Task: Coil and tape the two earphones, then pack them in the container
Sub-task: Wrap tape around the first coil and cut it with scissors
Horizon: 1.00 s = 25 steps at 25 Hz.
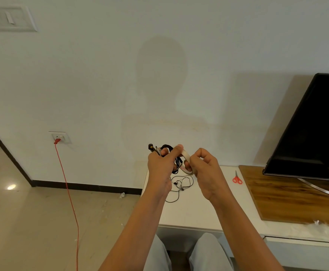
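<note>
**Two hands, two earphones, one roll of tape**

One television point(312, 124) fills the right edge of the frame, standing on one wooden board point(288, 194). The board lies on one white table point(204, 210) at lower right.

Two forearms reach up from the bottom to the centre of the frame, with the hands close together. The left hand point(159, 165) has its fingers curled round one coiled black earphone point(167, 148). The right hand point(206, 169) pinches one tape roll point(187, 155) against that coil.

A second earphone point(181, 184) lies loose on the table just below the hands. One pair of red scissors point(237, 178) lies to their right.
</note>
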Each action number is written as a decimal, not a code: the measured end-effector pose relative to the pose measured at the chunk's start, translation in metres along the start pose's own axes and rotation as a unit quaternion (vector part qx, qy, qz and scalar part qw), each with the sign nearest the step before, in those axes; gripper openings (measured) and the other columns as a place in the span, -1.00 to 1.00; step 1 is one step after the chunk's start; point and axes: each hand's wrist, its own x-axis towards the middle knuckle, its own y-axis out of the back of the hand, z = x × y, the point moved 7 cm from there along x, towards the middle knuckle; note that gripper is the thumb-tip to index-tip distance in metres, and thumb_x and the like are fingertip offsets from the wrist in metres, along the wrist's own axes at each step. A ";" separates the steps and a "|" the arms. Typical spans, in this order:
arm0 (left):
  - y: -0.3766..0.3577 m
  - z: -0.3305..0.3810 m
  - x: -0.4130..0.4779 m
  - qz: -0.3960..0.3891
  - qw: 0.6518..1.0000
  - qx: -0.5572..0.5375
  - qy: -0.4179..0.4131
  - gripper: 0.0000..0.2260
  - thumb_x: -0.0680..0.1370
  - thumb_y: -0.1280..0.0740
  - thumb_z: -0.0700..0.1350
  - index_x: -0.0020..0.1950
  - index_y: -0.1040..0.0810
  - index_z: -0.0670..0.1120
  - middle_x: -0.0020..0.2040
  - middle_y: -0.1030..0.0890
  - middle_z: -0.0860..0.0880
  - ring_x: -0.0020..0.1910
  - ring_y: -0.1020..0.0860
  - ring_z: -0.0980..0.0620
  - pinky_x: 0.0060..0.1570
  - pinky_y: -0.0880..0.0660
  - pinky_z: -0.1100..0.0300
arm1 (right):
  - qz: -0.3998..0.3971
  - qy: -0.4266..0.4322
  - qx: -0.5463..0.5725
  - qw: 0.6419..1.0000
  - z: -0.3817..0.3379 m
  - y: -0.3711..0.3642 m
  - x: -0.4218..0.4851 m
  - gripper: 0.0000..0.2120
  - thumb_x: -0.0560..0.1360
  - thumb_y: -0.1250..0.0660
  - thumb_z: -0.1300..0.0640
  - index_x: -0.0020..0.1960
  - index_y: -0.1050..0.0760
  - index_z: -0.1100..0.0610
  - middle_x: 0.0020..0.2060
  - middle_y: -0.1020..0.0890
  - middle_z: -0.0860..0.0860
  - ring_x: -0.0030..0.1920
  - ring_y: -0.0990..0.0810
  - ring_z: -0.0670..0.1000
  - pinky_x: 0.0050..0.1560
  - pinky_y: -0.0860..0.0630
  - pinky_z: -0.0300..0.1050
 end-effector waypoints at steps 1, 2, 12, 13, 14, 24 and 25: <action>0.000 -0.001 0.000 -0.001 1.000 -0.003 0.002 -0.56 0.41 -0.49 -0.15 -0.38 -0.20 -0.01 -0.26 -0.39 -0.12 -0.40 -0.25 -0.01 -0.32 -0.30 0.16 | 0.003 -0.001 -0.001 1.000 0.001 0.000 0.000 -0.80 0.48 -0.22 0.31 -0.29 -0.35 0.13 -0.49 -0.53 -0.06 -0.30 -0.45 -0.03 -0.10 -0.38 -0.11; 0.000 -0.001 0.000 -0.002 1.000 -0.005 0.003 -0.56 0.42 -0.49 -0.15 -0.38 -0.20 -0.01 -0.27 -0.38 -0.12 -0.40 -0.26 -0.01 -0.31 -0.30 0.16 | 0.006 -0.002 0.000 1.000 0.003 0.000 0.000 -0.80 0.48 -0.21 0.34 -0.28 -0.36 0.13 -0.48 -0.54 -0.04 -0.30 -0.45 -0.03 -0.13 -0.37 -0.13; -0.001 0.006 0.001 0.010 0.999 0.021 -0.034 -0.57 0.45 -0.46 -0.16 -0.42 -0.22 -0.03 -0.26 -0.37 -0.12 -0.31 -0.32 -0.03 -0.42 -0.29 0.22 | -0.002 -0.011 0.013 1.000 0.002 0.003 0.002 -0.74 0.46 -0.23 0.29 -0.38 -0.44 0.09 -0.39 -0.57 0.02 -0.28 -0.46 -0.03 -0.17 -0.35 -0.15; -0.002 0.006 0.000 0.011 0.999 0.022 -0.033 -0.57 0.45 -0.46 -0.16 -0.42 -0.22 -0.03 -0.26 -0.36 -0.12 -0.33 -0.31 -0.01 -0.43 -0.28 0.22 | -0.003 -0.011 0.013 1.000 0.002 0.003 0.002 -0.75 0.47 -0.22 0.30 -0.36 -0.43 0.11 -0.41 -0.57 0.00 -0.29 -0.47 -0.04 -0.18 -0.35 -0.18; -0.002 0.005 0.000 0.010 0.999 0.023 -0.031 -0.57 0.45 -0.46 -0.16 -0.42 -0.22 -0.03 -0.27 -0.35 -0.12 -0.36 -0.30 0.00 -0.44 -0.28 0.23 | -0.006 -0.011 0.014 1.000 0.003 0.003 0.002 -0.76 0.47 -0.21 0.31 -0.34 -0.43 0.12 -0.42 -0.58 -0.01 -0.29 -0.48 -0.05 -0.19 -0.36 -0.19; 0.011 0.026 -0.002 0.021 0.949 0.235 -0.209 -0.62 0.44 -0.46 0.01 -0.33 -0.40 -0.21 -0.43 -0.42 0.11 -0.47 -0.30 0.14 -0.39 -0.28 0.36 | -0.024 0.023 -0.001 0.999 0.004 0.021 0.007 -0.82 0.50 -0.30 0.34 0.07 -0.58 0.22 -0.10 -0.71 0.10 -0.18 -0.62 -0.08 -0.12 -0.52 -0.22; 0.008 0.031 -0.007 0.015 0.938 0.250 -0.241 -0.69 0.43 -0.47 -0.03 -0.30 -0.44 -0.20 -0.39 -0.52 0.15 -0.44 -0.39 0.18 -0.36 -0.32 0.40 | -0.021 0.029 -0.008 0.999 0.003 0.021 0.007 -0.82 0.50 -0.31 0.34 0.06 -0.58 0.21 -0.11 -0.72 0.07 -0.16 -0.64 -0.06 -0.16 -0.53 -0.28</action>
